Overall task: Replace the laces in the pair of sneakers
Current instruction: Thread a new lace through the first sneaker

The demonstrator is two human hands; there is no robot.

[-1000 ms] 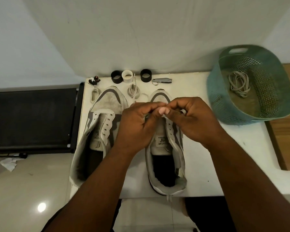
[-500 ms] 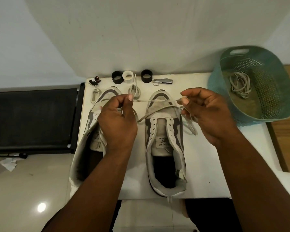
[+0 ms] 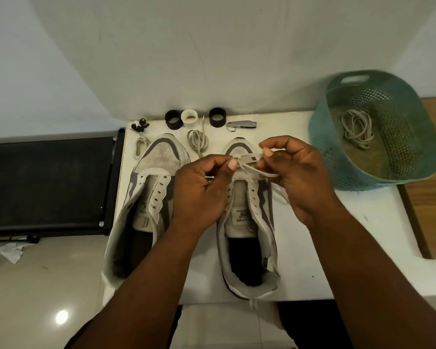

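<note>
White desk [image 3: 312, 235]; both hands, left [image 3: 202, 190] and right [image 3: 297, 177], pinched the lace [image 3: 249, 157] over the right sneaker [image 3: 249, 222], threading the lowest eyelets, evening ends next.

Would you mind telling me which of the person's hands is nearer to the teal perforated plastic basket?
The right. The right hand sits just beside the teal perforated plastic basket, over the right grey-and-white sneaker. The left hand lies farther away, between the two sneakers.

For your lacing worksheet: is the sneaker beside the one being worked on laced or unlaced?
Unlaced: the left sneaker shows bare, empty eyelets.
</note>
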